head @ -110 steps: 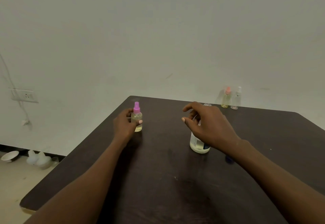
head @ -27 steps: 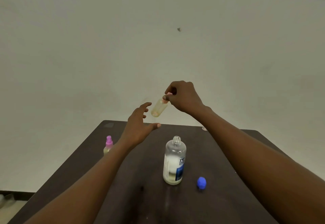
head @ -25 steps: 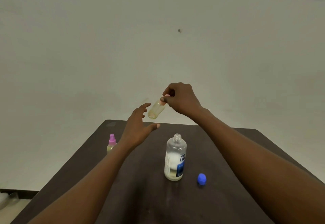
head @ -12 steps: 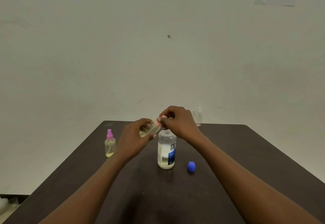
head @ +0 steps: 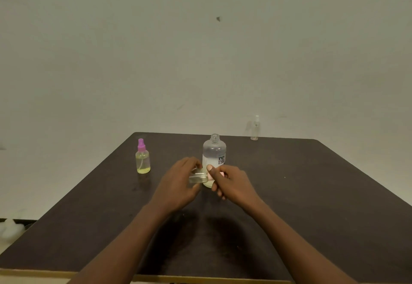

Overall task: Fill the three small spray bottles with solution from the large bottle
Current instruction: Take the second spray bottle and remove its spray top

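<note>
Lowered bottle [head: 198,177], sideways in left grip [head: 178,181]

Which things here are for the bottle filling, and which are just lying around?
In the job: large open bottle, pink-capped spray bottle, clear spray bottle, sideways spray bottle between left hand and right hand.
Lying about: white objects on the floor.

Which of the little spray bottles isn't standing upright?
The hand-held bottle, lying sideways between left hand and right hand; the purple-capped bottle and clear bottle stand upright.
</note>
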